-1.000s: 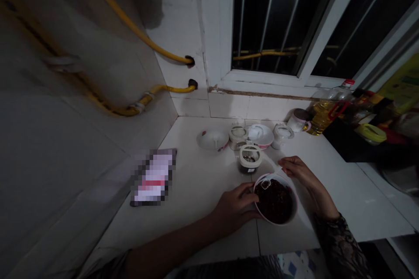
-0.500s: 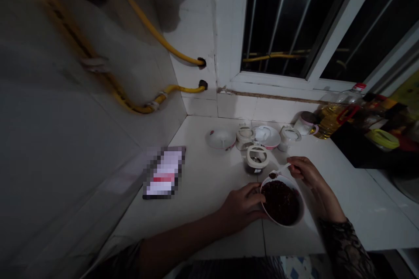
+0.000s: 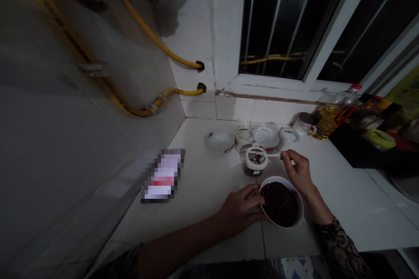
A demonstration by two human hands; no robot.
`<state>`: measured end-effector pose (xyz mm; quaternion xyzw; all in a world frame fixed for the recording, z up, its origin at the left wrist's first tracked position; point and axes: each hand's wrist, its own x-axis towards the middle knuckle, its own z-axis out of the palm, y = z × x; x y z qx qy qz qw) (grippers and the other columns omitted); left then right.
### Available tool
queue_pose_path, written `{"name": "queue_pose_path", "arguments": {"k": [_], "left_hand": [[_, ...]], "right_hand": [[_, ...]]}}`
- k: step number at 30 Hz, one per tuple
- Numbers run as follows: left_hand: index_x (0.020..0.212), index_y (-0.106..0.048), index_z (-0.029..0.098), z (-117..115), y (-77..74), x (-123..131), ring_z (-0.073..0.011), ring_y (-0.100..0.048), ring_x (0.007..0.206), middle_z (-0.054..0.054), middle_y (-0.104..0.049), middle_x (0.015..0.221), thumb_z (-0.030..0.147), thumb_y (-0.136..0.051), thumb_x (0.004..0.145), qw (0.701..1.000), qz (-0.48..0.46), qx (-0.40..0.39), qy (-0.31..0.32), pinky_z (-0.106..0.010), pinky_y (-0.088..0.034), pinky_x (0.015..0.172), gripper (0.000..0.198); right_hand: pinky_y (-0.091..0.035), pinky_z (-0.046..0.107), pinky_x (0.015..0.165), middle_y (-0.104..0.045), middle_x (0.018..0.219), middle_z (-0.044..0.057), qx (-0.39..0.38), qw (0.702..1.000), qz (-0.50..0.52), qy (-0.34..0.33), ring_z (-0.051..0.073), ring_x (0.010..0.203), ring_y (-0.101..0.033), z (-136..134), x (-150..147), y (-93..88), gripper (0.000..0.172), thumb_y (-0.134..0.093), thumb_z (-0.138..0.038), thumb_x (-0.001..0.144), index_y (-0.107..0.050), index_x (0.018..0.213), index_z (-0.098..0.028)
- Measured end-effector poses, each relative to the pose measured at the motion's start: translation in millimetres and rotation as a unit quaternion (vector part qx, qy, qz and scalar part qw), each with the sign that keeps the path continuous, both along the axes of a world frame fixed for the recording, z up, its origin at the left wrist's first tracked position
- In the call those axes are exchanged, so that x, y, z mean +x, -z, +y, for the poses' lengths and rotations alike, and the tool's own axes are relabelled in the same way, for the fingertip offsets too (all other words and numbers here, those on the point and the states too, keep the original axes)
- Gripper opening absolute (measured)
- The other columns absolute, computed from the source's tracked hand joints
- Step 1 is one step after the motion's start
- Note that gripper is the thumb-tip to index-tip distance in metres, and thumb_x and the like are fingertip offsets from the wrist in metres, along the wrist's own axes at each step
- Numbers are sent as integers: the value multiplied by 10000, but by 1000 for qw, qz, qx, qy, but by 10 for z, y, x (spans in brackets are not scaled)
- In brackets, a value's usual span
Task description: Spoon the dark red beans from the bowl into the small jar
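Observation:
My left hand [image 3: 245,204] grips the left rim of a white bowl [image 3: 300,214], fingers over the edge and thumb below along its side. Dark red, chunky chili-like paste [image 3: 280,204] fills much of the bowl, which tilts slightly toward me. Pinched in my right hand [image 3: 297,169] is the handle of a small white spoon [image 3: 273,155]. Its bowl end, with some dark red stuff on it, is at the mouth of a small seasoning jar [image 3: 255,166] with a white rim. Dark contents show low in that jar.
Behind the jar are a glass bowl [image 3: 220,141], two more seasoning jars [image 3: 244,138] [image 3: 288,137] and a white dish [image 3: 270,140]. A lidded mug [image 3: 303,124] and an oil bottle [image 3: 330,117] stand right, beside a black box [image 3: 343,144] of condiments. A blurred-out phone-like device [image 3: 163,175] lies left.
My right hand has moved the spoon up and left, from above the bowl's far rim to the seasoning jar. My left hand still grips the bowl. The view shifts slightly.

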<state>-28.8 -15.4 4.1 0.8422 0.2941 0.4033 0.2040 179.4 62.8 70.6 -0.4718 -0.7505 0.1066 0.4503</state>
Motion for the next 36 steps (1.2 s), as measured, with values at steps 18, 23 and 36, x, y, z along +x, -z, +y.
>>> {"name": "queue_pose_path", "arguments": {"k": [18,23,36], "left_hand": [[984,-622,214,9,7,-5,-167,-654,941,-85,-577,1189,489,-579,859,999,30,-8,-11,-271,-550,818,305],[971,-617,211,11,-3,-3,-166,-657,944,-89,-581,1183,495,-568,864,999,33,-6,-11,-266,-551,808,307],[991,-618,213,7,27,-18,-169,-651,956,-94,-574,1198,477,-584,861,999,38,-13,-12,-272,-550,812,297]], "right_hand": [[-204,229,470,-210,544,-50,-297,944,-29,-139,75,508,-216,-75,387,-37,494,-515,-534,800,-288,519,-198],[-211,223,473,-232,562,-52,-345,919,-59,-179,75,518,-231,-75,316,39,462,-489,-522,831,-336,549,-189],[-267,226,512,-352,537,-46,-354,914,-28,-198,85,526,-309,-77,305,48,460,-540,-539,816,-509,567,-153]]}}
